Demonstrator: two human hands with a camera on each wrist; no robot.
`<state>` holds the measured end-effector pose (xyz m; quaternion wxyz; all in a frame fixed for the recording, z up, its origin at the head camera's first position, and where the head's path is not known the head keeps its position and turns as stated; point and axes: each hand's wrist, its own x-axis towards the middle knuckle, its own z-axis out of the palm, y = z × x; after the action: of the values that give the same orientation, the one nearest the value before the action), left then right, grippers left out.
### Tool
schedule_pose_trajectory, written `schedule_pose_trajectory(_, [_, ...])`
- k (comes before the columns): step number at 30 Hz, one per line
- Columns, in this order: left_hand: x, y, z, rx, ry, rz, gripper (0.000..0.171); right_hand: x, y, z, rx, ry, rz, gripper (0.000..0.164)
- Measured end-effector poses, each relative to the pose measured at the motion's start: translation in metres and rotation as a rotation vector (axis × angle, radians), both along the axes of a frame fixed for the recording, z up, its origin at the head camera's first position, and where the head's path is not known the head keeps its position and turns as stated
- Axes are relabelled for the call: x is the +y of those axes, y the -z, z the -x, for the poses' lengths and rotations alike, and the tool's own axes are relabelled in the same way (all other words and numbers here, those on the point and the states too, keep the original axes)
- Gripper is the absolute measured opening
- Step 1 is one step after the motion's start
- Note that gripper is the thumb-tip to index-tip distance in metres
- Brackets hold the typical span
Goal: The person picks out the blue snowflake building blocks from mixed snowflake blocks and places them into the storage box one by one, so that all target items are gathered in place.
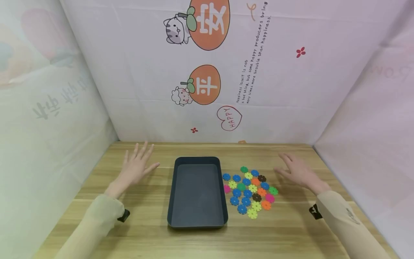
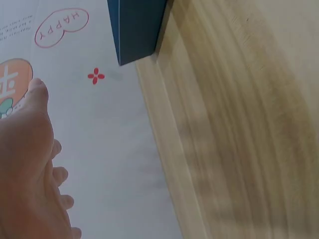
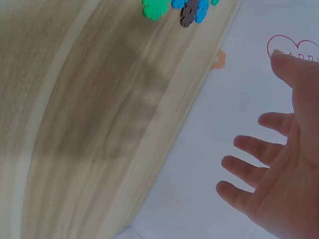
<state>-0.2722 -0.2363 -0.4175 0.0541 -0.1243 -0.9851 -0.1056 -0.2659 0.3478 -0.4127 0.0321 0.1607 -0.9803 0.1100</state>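
Note:
My left hand (image 1: 135, 167) hovers over the table to the left of a dark grey rectangular tray (image 1: 198, 194), fingers spread and holding nothing. In the left wrist view its thumb and fingertips show beside the tray's corner (image 2: 137, 30). On the other side, my right hand (image 1: 299, 172) is above the table with loosely extended fingers, also holding nothing. Between the tray and the right hand lie several flat, notched plastic snowflake discs in blue, yellow, green, orange, pink and brown, such as a pink disc (image 1: 270, 198). In the right wrist view a green disc (image 3: 155, 7) appears at the top edge.
The wooden table (image 1: 145, 233) is enclosed by white printed cloth at the back (image 1: 275, 118) and on both sides. A black wrist device (image 1: 123, 216) sits under the left sleeve, another (image 1: 315, 212) under the right. The tray has a raised rim.

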Motion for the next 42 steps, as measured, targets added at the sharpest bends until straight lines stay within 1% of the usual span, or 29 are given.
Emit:
schedule_pose_trajectory(4, [0.008,0.007,-0.006,0.021,0.045,0.007,0.082,-0.001,0.004,-0.004,-0.023,-0.054,0.062,0.070])
schedule_pose_trajectory(7, [0.016,0.011,-0.010,0.026,0.086,0.016,0.081,-0.003,0.008,-0.006,-0.040,-0.094,0.094,0.060])
schedule_pose_trajectory(10, [0.024,0.017,-0.016,0.026,0.120,0.001,0.081,-0.007,0.011,-0.008,-0.068,-0.119,0.131,0.052])
schedule_pose_trajectory(14, [0.032,0.027,-0.022,0.008,0.144,-0.023,0.082,-0.013,0.016,-0.009,-0.133,-0.133,0.171,0.050])
schedule_pose_trajectory(19, [0.039,0.037,-0.027,-0.005,0.178,-0.028,0.083,-0.016,0.024,-0.005,-0.195,-0.162,0.200,0.044])
schedule_pose_trajectory(26, [0.049,0.043,-0.030,-0.017,0.227,-0.016,0.082,-0.016,0.031,-0.001,-0.255,-0.162,0.220,0.032])
schedule_pose_trajectory(33, [0.054,0.049,-0.031,-0.020,0.265,0.039,0.078,-0.021,0.035,0.000,-0.278,-0.196,0.226,0.032])
schedule_pose_trajectory(37, [0.055,0.053,-0.032,-0.016,0.279,0.052,0.076,-0.025,0.035,0.002,-0.285,-0.187,0.213,0.032])
schedule_pose_trajectory(42, [0.056,0.055,-0.031,-0.001,0.279,0.044,0.075,-0.026,0.038,0.003,-0.300,-0.149,0.204,0.030])
